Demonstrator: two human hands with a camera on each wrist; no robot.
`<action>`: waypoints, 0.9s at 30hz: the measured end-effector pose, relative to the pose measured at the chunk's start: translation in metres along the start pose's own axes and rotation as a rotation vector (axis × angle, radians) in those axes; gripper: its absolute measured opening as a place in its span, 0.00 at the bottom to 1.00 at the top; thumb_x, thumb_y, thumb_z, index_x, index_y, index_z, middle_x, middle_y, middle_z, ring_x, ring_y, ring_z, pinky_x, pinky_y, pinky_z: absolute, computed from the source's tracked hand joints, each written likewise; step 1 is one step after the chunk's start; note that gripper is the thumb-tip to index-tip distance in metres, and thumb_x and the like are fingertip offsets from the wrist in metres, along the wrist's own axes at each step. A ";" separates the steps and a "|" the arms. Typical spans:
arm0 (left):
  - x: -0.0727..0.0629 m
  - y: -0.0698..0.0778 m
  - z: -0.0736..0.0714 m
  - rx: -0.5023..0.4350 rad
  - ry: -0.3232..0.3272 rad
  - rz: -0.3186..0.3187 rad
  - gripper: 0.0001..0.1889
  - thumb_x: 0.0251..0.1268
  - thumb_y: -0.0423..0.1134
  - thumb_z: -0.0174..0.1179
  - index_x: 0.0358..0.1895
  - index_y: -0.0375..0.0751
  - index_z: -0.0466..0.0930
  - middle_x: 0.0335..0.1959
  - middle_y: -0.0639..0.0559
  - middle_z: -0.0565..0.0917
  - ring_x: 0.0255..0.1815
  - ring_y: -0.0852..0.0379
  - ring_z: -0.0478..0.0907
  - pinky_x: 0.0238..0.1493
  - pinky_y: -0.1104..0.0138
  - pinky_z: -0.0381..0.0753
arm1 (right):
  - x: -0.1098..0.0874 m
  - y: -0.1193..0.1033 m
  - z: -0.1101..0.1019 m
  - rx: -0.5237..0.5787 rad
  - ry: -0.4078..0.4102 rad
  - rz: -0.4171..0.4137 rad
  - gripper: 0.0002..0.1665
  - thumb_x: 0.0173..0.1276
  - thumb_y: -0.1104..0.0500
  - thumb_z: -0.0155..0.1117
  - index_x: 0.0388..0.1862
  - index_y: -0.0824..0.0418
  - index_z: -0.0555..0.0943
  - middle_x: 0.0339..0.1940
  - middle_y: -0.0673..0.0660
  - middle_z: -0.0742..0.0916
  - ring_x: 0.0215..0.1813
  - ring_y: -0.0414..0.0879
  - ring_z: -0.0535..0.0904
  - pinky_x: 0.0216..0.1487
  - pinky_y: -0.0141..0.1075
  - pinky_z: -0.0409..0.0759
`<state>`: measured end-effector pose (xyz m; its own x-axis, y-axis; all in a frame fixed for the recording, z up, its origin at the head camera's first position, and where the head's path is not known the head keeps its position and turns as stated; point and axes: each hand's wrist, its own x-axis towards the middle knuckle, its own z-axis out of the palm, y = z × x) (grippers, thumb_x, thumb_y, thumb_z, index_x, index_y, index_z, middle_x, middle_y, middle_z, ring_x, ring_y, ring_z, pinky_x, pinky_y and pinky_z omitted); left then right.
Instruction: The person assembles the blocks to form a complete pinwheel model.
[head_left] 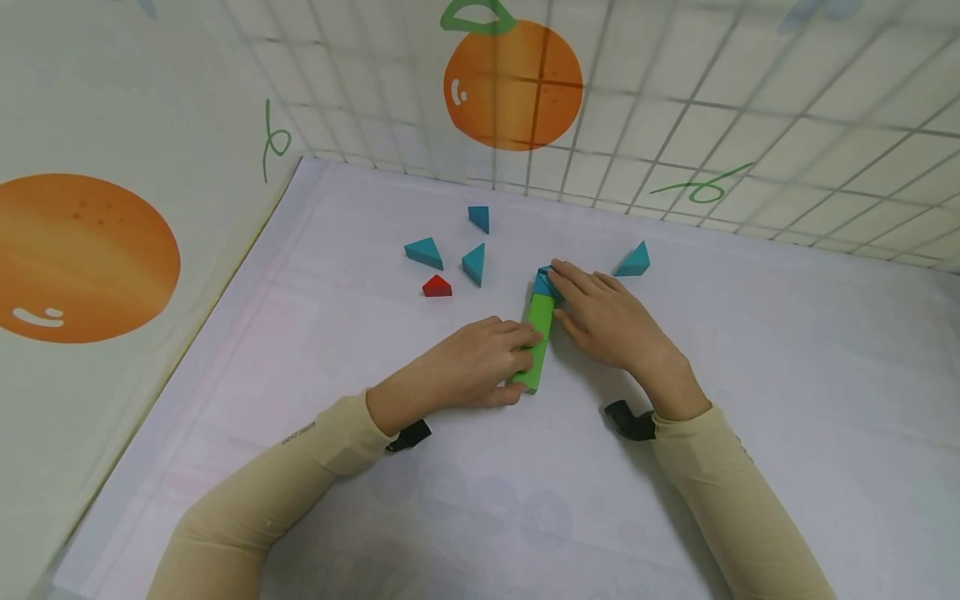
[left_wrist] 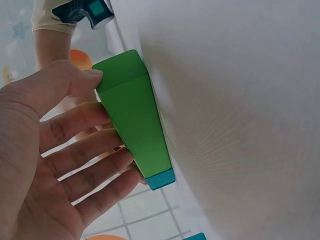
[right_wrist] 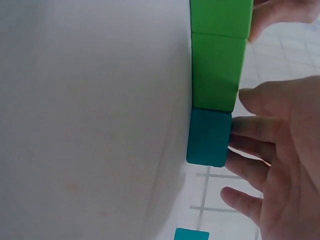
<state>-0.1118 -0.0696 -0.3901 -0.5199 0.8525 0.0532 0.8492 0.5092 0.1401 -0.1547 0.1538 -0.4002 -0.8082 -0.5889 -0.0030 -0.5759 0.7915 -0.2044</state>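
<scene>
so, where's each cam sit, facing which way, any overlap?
Head: worn on the head, facing forward and down at the green blocks; left hand, right hand, both sleeves show.
Left wrist: on that wrist, facing roughly rightward at the blocks' side; left hand large, right sleeve behind.
Right wrist: on that wrist, facing roughly leftward at the teal end block; right hand large, left hand partly, top right.
Shared: both wrist views show the green and teal blocks, from opposite sides.
</scene>
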 end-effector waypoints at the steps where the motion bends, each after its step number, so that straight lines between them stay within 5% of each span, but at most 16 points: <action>1: 0.000 0.000 0.000 0.001 -0.001 -0.001 0.12 0.61 0.47 0.66 0.41 0.44 0.87 0.58 0.48 0.82 0.61 0.52 0.77 0.58 0.63 0.78 | 0.000 0.000 0.000 -0.001 0.001 0.000 0.34 0.76 0.53 0.53 0.75 0.65 0.61 0.77 0.60 0.66 0.77 0.54 0.62 0.74 0.55 0.61; 27: 0.000 -0.001 0.001 -0.007 0.000 -0.004 0.12 0.61 0.47 0.66 0.42 0.44 0.87 0.58 0.48 0.82 0.60 0.52 0.77 0.58 0.63 0.78 | 0.002 0.007 0.002 0.017 0.049 0.048 0.34 0.76 0.49 0.52 0.75 0.64 0.63 0.76 0.62 0.66 0.75 0.59 0.63 0.74 0.54 0.61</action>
<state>-0.1121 -0.0699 -0.3912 -0.5230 0.8507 0.0522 0.8466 0.5114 0.1473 -0.1603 0.1574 -0.4034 -0.8402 -0.5411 0.0351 -0.5345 0.8154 -0.2222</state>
